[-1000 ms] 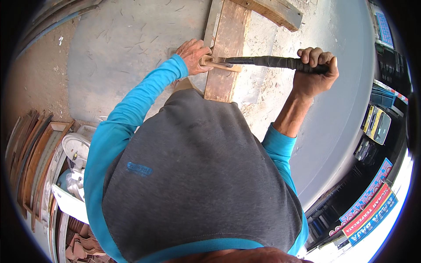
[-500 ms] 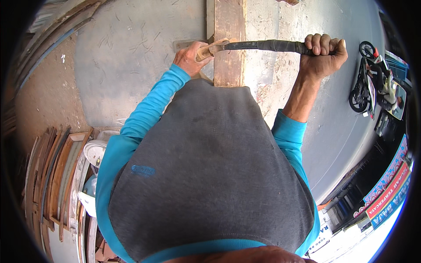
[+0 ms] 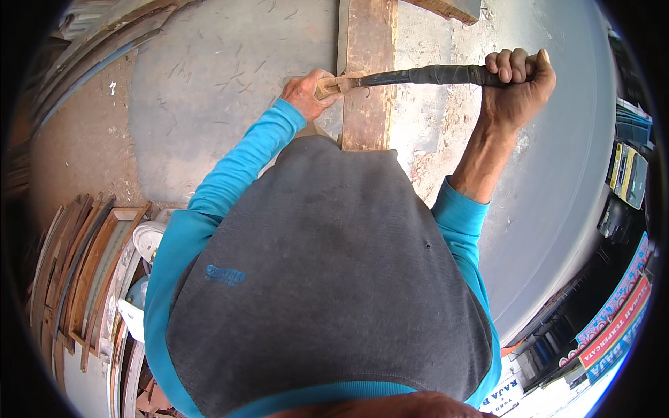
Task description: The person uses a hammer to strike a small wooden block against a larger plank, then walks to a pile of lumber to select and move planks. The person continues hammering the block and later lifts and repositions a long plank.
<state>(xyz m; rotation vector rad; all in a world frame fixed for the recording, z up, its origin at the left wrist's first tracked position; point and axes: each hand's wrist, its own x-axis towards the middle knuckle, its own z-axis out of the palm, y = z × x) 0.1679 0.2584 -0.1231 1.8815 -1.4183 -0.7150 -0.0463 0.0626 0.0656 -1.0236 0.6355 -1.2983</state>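
My left hand is closed around a small pale piece of wood at the left edge of a long worn plank. My right hand grips the far right end of a long dark tool with a wrapped handle. The tool lies nearly level across the plank and curves slightly. Its left end meets the wood piece in my left hand. The exact kind of the tool's head cannot be made out from this angle.
Thin dark scraps lie on the grey sheet left of the plank. A wooden block sits at the top. Wooden strips and frames stand at the lower left, beside a white container. Street and shop signs are at the right.
The view has shifted slightly, bringing more of the wooden block into sight. The motorbike at the right has gone from view. Both hands keep their holds, and the tool's angle differs slightly.
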